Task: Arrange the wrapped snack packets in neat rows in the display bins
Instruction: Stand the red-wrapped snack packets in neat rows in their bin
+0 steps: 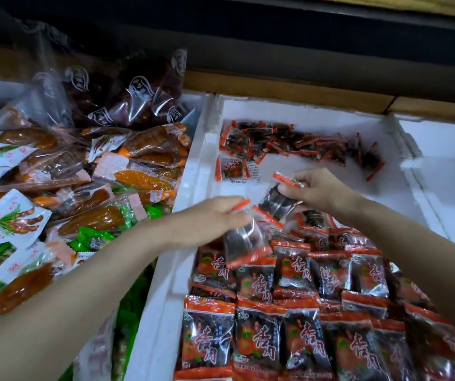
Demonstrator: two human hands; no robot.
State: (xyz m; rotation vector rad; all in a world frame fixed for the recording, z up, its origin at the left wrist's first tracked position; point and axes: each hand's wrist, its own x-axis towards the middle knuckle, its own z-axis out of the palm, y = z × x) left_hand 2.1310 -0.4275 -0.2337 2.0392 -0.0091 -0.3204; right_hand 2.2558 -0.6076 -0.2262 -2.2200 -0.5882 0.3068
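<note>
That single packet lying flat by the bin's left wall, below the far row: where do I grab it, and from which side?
Pinch the orange sealed strip on the right edge of the single packet, coming from above and from the right. It lies flat on the white bin floor, so the body offers no grip, and the left wall crowds its other strip.

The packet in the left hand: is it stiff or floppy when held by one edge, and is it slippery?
Probably floppy: the packet hangs crumpled from the orange edge that the left hand pinches. It is likely light, since a fingertip pinch alone carries it. Its glossy film shows glare, so it may slip.
</note>
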